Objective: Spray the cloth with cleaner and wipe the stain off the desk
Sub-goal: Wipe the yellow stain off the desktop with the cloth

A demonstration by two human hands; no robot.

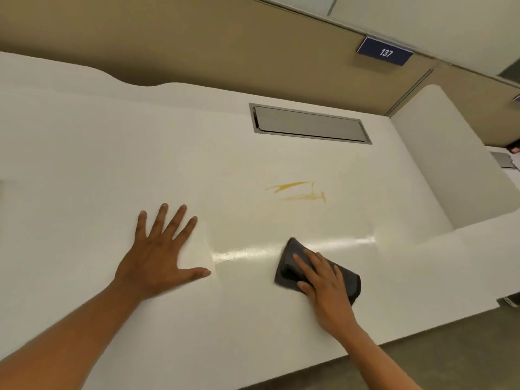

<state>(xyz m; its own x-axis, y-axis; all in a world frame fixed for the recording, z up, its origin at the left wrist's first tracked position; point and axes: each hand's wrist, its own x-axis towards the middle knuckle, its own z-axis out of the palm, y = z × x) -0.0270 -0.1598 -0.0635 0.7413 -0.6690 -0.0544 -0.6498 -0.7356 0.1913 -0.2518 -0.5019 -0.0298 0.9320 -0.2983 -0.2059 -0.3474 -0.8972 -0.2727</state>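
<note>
Head camera looks down on a broad white desk [112, 153], bare apart from a grey metal cable hatch [309, 125] set flush near its far edge, with a tan partition [197, 38] behind carrying a blue plate marked 137 [385, 52]. No spray bottle shows anywhere in view, so whether the cloth is damp cannot be told; if it is dry, the wipe may only drag the mark thinner and wider across the pale top. The left hand [160, 257] lies flat and spread on the desk, gripping nothing, well to the left of the work; leaning on it steadies the person, yet the glossy band of surface between the two hands looks slick, and a palm that slides there could throw the stroke off. The right hand [320, 280] presses down on a folded dark grey cloth [289, 266], fingers laid over its top, pinning it to the desk near the front edge. That fold is loose under the fingers, and a hard push forward could let it unroll or bunch, leaving bare fingertips on the desk. The yellow-brown stain [298, 191], a few thin streaks, sits beyond the cloth and well apart from it, untouched, between the cloth and the hatch. A long stroke that overshoots it could push residue toward the hatch's seam, where it would be harder to reach.
</note>
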